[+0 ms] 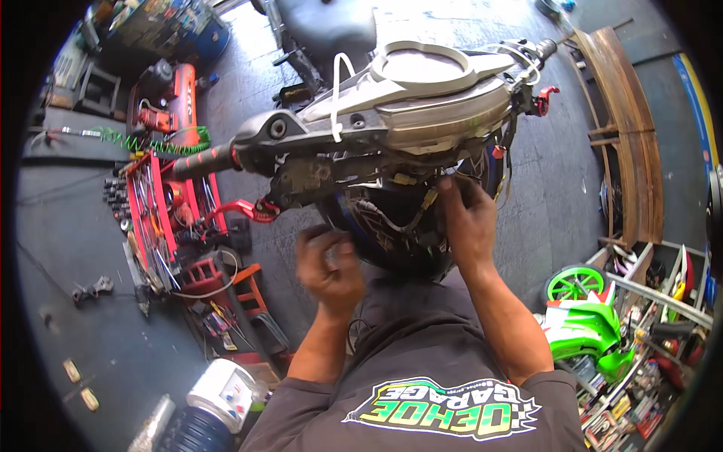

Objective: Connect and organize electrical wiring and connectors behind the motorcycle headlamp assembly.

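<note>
The motorcycle's front assembly stands directly ahead of the person, above the dark tiled floor (523, 233). A handlebar (202, 163) crosses the view at a slant, with a red lever (254, 211) at the person's left and a second red lever (545, 100) at the far right. A pale housing (361, 96) with a clouded lens (444, 124) sits at the centre; a white strip (337, 109) loops over its left part. Loose wiring (407, 226) hangs beneath the housing, including a yellow connector (429, 200).

The right hand (468, 224) is raised to the wiring, fingertips just beside the yellow connector and under the lens. Its fingers are bent; whether its grip is closed on a wire cannot be told. The left hand (330, 265) is blurred, below and to the right of the near red lever and apart from it. Its fingers are curled inward; the state of its grip cannot be told.

To the left stand a red tool rack (154, 218), a green coiled hose (154, 145) and a red tank (186, 105). To the right are a wooden bench (636, 151) and a green fairing (584, 331) beside a green wheel (576, 285)
</note>
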A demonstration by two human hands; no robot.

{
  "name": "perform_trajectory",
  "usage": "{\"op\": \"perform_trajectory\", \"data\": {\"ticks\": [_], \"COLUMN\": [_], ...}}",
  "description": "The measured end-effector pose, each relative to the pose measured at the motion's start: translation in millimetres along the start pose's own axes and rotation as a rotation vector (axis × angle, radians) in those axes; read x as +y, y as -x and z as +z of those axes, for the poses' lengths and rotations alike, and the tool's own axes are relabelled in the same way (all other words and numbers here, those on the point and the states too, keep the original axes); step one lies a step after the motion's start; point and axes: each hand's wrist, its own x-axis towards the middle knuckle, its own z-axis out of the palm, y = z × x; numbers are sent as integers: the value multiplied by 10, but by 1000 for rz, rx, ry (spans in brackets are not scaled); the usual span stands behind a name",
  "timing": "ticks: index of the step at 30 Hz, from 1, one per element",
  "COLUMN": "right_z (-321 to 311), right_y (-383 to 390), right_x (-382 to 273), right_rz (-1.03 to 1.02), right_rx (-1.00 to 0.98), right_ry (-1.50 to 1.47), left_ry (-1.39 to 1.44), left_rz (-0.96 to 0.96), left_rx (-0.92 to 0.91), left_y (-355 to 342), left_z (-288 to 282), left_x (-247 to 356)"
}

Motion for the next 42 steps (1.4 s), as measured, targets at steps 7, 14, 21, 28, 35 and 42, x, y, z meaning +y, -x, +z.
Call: {"op": "perform_trajectory", "data": {"ticks": [7,14,21,28,35,42], "right_z": [-84,-459,-524,-578,-581,-559], "right_y": [-274,-88,-109,-133,-123,-176], "right_x": [-7,433,511,556,540,484], "right_rz": [88,25,45,25,22,-1], "right_rx": [-133,-348,-352,-354,-342,-364], "right_ry": [-113,-155,-180,-205,-177,-141], "left_ry": [75,308,494,570,871,1148], "left_rz": [-149,-596,-690,-504,-379,-621], "left_rx": [-5,2,-19,27,-93,74], "left_y": [254,145,-72,42,110,-95], "left_z": [363,664,895,886,661,737], "left_x": [79,198,82,-46,-104,87]}}
